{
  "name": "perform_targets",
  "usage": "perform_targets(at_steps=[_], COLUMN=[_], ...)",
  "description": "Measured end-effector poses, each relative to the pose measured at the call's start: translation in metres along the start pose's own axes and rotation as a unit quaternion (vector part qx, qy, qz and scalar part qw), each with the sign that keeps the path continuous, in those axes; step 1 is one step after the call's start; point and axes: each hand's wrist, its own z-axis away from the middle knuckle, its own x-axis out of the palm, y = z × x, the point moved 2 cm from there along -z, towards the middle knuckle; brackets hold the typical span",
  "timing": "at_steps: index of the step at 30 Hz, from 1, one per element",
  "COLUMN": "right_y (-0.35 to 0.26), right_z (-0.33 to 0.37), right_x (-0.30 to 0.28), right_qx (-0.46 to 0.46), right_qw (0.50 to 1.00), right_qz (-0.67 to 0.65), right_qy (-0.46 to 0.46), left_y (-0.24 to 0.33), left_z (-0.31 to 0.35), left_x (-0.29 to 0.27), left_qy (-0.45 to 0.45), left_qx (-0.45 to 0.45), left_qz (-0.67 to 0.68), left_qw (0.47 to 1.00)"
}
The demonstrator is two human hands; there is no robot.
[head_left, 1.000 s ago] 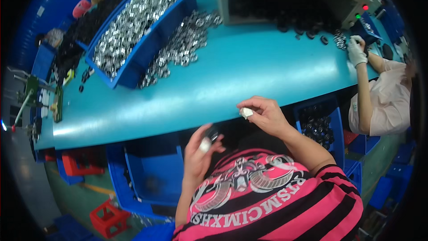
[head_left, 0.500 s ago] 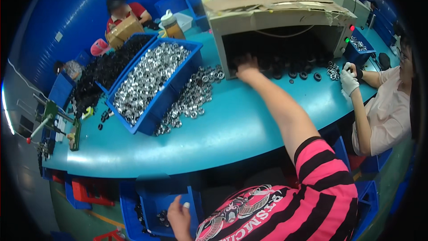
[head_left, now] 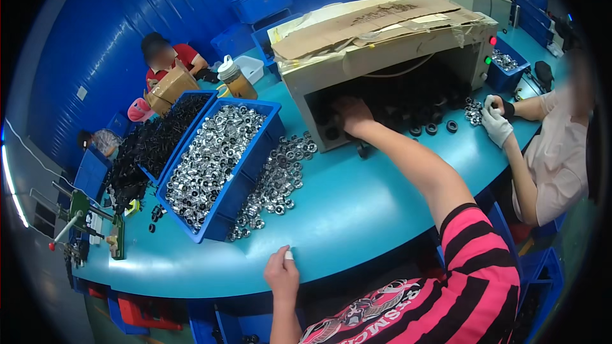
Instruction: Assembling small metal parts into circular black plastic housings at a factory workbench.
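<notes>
My right hand (head_left: 354, 116) reaches into the dark opening of a beige metal box (head_left: 294, 99) with a cardboard-covered top. Its fingers are lost in the shadow, so their grip is unclear. Several black rings (head_left: 431, 129) lie along the opening, and one small black piece (head_left: 363, 151) is just below my hand. My left hand (head_left: 282, 272) is at the table's front edge, fingers curled together, with a white wrap on one digit; nothing shows in it. Beyond it, a blue bin (head_left: 223, 220) full of shiny silver rings tilts over a spill of loose silver rings (head_left: 280, 175).
The teal table (head_left: 344, 216) curves around me. A co-worker's gloved hand (head_left: 497, 126) handles small parts at the right. A green hand press (head_left: 80, 210) stands at the left, near a black heap (head_left: 131, 165). A drink bottle (head_left: 236, 76) is behind the bin.
My left hand has risen from over the blue bin below the table to the table's edge, its fingers now curled. My right hand stays in the box opening. The view has shifted.
</notes>
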Motion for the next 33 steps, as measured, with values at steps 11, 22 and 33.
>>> perform_targets(at_steps=[11,22,33], right_y=[-0.009,0.054,0.089], right_z=[-0.052,-0.082,-0.134], right_x=[0.019,0.038,0.032], right_qx=[0.033,0.091,0.138], right_qw=[0.999,0.995,0.988], right_qz=[0.018,0.02,0.038], right_qy=[-0.001,0.03,0.054], left_y=[0.004,0.006,0.004], left_z=[-0.004,-0.011,-0.013], left_x=[0.008,0.014,0.019], left_qy=[0.008,-0.007,-0.014], left_qx=[-0.043,-0.024,-0.035], left_qz=[-0.076,-0.105,-0.128], left_qw=[0.996,0.994,0.991])
